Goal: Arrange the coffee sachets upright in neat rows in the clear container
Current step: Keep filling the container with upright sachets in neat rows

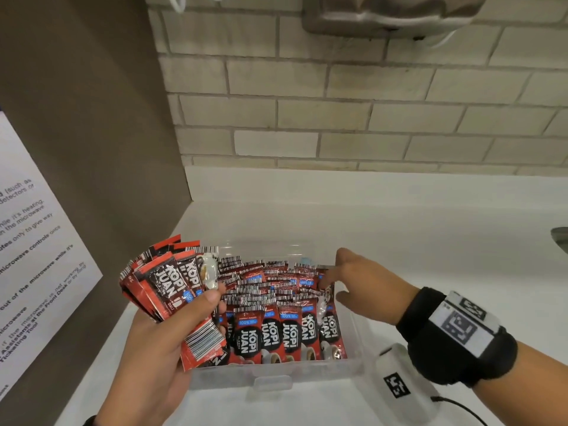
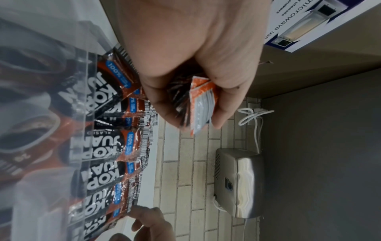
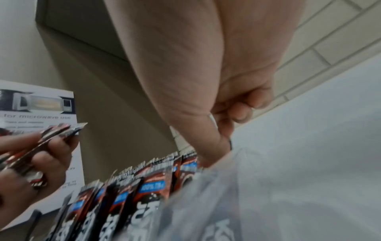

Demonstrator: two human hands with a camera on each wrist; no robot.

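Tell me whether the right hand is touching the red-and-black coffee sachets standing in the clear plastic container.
Touching. The head view shows the right hand with fingertips on the sachets at the container's right end.

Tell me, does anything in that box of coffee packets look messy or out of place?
Mostly tidy: sachets in the clear container stand upright in rows. The odd part is the fanned bunch of sachets gripped in the left hand, not yet filed. The right hand reaches into the far right corner.

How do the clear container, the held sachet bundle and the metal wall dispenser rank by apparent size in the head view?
1. clear container
2. metal wall dispenser, cropped at the frame top, so unsure
3. sachet bundle in the left hand
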